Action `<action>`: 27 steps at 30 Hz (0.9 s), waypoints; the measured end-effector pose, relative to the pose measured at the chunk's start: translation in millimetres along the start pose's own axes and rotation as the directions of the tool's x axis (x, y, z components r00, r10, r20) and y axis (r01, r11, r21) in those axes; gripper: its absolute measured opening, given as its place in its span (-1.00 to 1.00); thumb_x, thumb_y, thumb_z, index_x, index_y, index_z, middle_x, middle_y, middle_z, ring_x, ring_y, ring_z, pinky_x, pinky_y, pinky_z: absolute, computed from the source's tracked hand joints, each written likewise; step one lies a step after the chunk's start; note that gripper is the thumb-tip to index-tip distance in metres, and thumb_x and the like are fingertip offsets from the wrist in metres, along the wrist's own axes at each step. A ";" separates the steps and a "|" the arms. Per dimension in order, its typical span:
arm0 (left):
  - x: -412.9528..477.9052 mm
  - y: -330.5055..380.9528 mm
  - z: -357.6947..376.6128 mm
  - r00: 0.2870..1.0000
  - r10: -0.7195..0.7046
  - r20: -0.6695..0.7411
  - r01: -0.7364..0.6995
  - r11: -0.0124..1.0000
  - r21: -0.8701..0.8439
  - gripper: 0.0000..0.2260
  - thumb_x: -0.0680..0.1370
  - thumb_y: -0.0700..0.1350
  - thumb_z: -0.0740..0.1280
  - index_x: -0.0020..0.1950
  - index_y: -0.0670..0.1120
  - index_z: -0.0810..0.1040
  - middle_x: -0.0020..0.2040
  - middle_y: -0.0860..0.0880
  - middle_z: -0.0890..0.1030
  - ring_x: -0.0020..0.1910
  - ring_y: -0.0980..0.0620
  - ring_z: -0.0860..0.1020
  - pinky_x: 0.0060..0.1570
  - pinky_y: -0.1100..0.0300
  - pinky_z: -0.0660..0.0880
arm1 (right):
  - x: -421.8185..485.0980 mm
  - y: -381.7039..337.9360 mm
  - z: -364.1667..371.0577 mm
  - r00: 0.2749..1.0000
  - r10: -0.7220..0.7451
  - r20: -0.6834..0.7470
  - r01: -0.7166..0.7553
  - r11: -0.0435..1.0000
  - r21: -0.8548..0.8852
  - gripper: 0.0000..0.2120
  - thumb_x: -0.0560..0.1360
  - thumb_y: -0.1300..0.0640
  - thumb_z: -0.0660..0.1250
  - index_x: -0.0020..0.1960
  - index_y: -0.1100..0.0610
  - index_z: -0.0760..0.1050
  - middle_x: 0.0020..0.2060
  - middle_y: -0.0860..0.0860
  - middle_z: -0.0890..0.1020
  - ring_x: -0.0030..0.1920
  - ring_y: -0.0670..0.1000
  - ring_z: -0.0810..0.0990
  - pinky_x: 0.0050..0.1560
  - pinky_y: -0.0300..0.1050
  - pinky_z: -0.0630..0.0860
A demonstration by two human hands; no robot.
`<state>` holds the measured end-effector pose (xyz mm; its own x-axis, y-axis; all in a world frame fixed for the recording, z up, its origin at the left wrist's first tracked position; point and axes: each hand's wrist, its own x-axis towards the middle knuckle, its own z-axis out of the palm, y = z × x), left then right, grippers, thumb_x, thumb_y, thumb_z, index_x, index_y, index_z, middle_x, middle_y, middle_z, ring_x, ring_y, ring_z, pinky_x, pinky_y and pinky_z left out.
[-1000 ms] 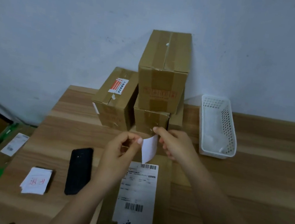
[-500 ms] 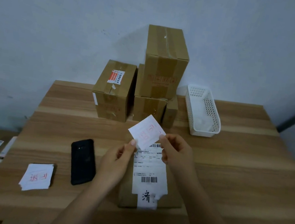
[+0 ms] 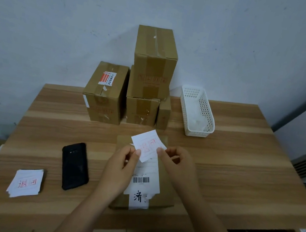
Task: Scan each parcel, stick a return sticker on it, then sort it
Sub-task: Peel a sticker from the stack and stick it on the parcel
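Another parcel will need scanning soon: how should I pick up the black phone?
I'd grip the black phone across its two long edges, near the middle, from above. It lies flat on the table, so only those thin sides offer purchase; bare wood either side leaves fingers room.

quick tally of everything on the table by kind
cardboard boxes at the back: 4
flat parcel: 1
black phone: 1
white basket: 1
stack of return stickers: 1
held return sticker: 1
total: 9

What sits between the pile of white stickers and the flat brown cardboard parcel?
A black rectangular phone lies flat on the wooden table there, seen in the head view.
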<state>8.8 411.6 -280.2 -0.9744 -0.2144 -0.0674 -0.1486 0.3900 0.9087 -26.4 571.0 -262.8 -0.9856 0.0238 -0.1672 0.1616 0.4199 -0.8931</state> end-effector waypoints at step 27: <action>-62.2 -59.0 71.9 0.965 0.260 -0.041 -0.126 0.593 0.796 -0.70 0.59 0.03 0.06 -0.11 -0.02 0.54 -0.16 0.03 0.55 -0.18 -0.02 0.53 -0.09 0.04 0.40 | -28.0 110.0 -10.9 0.980 -0.187 0.065 0.198 0.932 -0.304 -0.84 0.55 -0.04 0.29 -0.18 -0.06 0.40 -0.14 -0.20 0.37 -0.08 -0.11 0.43 -0.02 -0.02 0.45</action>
<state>66.1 466.3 -359.2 -0.9718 -0.1423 0.1882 -0.0996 0.9705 0.2194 18.4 626.4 -351.8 -0.9932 -0.1144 -0.0236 -0.0598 0.6715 -0.7386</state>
